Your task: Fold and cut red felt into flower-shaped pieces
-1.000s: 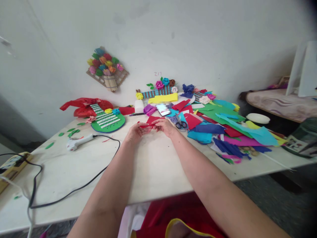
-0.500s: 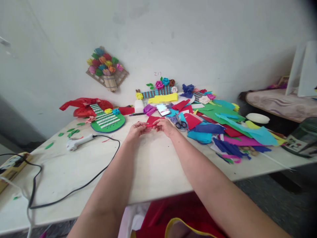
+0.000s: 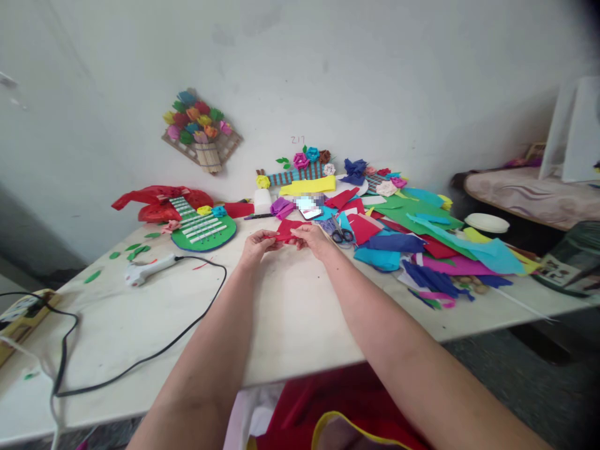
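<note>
Between my two hands, over the middle of the table, is a small piece of red crepe paper (image 3: pixel 283 238). My left hand (image 3: pixel 257 246) pinches its left end. At the other end, the fingers of my right hand (image 3: pixel 308 240) are closed on the same paper. Just behind my fingers another red sheet (image 3: pixel 291 226) shows, partly hidden by them. A phone (image 3: pixel 309 208) with a lit screen lies beyond it. Scissors (image 3: pixel 342 235) with dark handles lie to the right of my right hand.
A white glue gun (image 3: pixel 149 269) with a black cord (image 3: pixel 189 327) lies on the left. Near it stands a green guitar-shaped craft (image 3: pixel 205 234). Coloured paper (image 3: pixel 424 244) is heaped on the right, near a glass jar (image 3: pixel 572 262). A power strip (image 3: pixel 23 319) sits at the left edge.
Both hands stay in nearly the same place, still on the red paper. My fingers have shifted slightly, and a little more red shows between them.
</note>
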Demonstrator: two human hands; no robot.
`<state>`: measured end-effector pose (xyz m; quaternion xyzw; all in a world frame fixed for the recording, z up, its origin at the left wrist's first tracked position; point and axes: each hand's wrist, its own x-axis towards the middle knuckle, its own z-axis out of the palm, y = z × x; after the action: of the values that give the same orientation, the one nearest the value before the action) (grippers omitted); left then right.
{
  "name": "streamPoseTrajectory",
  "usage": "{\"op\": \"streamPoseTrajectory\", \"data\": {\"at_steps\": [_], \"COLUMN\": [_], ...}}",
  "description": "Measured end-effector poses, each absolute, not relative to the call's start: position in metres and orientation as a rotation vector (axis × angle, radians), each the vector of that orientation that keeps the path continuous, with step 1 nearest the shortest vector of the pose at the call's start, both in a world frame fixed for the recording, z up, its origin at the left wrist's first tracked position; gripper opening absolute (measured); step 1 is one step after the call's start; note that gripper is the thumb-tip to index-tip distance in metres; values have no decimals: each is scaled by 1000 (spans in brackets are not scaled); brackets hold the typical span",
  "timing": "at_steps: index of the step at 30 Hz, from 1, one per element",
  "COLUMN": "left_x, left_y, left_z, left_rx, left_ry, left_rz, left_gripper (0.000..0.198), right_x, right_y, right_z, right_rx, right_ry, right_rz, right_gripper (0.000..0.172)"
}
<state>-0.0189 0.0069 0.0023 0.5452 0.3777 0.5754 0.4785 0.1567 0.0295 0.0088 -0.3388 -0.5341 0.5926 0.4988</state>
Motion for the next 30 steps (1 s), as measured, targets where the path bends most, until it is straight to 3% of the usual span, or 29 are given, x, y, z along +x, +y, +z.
{"op": "streamPoseTrajectory", "data": {"at_steps": [6, 14, 18, 23, 30], "left_x": [-20, -22, -23, -25, -22], "left_y": [8, 7, 7, 7, 2], "left_z": [2, 1, 2, 4, 8], "left_rx": [1323, 1259, 1168, 1048, 926], "left_ry": [937, 926, 886, 815, 791], "left_rz": [1397, 1419, 1453, 1414, 1249], "left_gripper": [28, 28, 28, 26, 20], "right_x": [157, 161, 163, 163, 154], "right_y": [29, 28, 27, 29, 28], "right_z": [9, 13, 14, 10, 6], "right_rx": [-837, -824, -720, -624, -639], "right_ry": [-1294, -1241, -1247, -1308, -1393], "right_rz": [1414, 1462, 1529, 1561, 1532], "right_gripper": [10, 30, 22, 39, 42]}}
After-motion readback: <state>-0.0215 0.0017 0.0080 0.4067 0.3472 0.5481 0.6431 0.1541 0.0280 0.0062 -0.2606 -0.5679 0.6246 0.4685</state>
